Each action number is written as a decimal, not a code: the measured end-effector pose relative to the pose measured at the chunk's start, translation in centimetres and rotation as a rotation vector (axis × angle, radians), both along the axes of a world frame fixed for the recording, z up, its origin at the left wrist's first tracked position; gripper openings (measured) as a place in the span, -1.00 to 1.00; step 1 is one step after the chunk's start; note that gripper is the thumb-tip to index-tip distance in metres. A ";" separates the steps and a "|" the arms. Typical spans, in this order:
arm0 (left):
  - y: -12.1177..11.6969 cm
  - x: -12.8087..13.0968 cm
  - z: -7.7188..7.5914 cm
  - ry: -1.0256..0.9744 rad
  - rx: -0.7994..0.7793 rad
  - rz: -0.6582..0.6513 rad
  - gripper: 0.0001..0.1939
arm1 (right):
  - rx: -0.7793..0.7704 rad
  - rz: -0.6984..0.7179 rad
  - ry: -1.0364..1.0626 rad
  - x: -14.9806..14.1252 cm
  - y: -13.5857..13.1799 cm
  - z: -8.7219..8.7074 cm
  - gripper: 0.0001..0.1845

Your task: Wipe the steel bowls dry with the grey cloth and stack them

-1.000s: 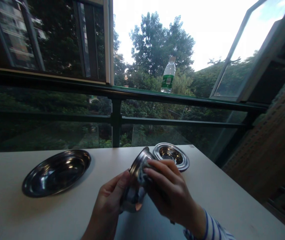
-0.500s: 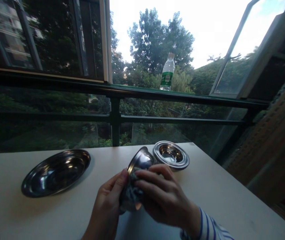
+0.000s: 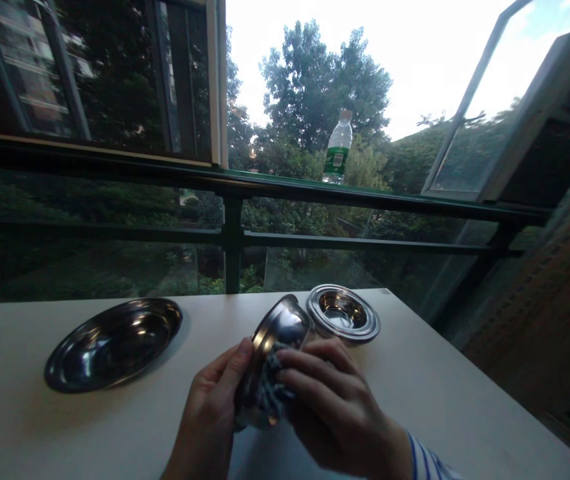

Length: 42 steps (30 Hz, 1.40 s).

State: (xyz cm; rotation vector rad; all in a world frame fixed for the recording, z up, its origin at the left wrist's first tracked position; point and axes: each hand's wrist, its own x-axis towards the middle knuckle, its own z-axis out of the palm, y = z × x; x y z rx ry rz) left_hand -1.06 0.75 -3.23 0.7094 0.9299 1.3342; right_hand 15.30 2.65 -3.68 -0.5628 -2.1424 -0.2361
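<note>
My left hand (image 3: 209, 417) grips a small steel bowl (image 3: 285, 325) by its rim, tilted on its side above the white table (image 3: 25, 427). My right hand (image 3: 332, 407) presses a dark patterned cloth (image 3: 269, 393) against the bowl's side, fingers curled over it. A second small steel bowl (image 3: 343, 312) rests upright on the table just behind and right of my hands. A large oval steel dish (image 3: 113, 343) lies to the left.
A clear plastic water bottle (image 3: 337, 148) with a green label stands on the dark window rail (image 3: 315, 190). The table's right edge falls away near a brick wall (image 3: 545, 313). An open window frame (image 3: 469, 100) leans out at upper right.
My right hand with the cloth has slid down and left along the bowl. The left hand keeps the same grip, and the bowl has tipped slightly.
</note>
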 end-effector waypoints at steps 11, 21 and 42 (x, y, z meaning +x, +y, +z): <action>0.1 -0.1 -0.4 0.008 -0.002 0.003 -0.73 | -0.042 0.013 0.049 -0.1 -0.1 0.4 -0.70; 0.1 -0.3 0.0 0.052 0.014 0.011 -0.73 | -0.058 -0.026 0.070 -0.1 -0.1 0.6 -0.70; 0.0 -0.2 0.0 0.012 0.003 -0.040 -0.79 | -0.016 0.040 -0.112 0.0 -0.6 1.0 -0.74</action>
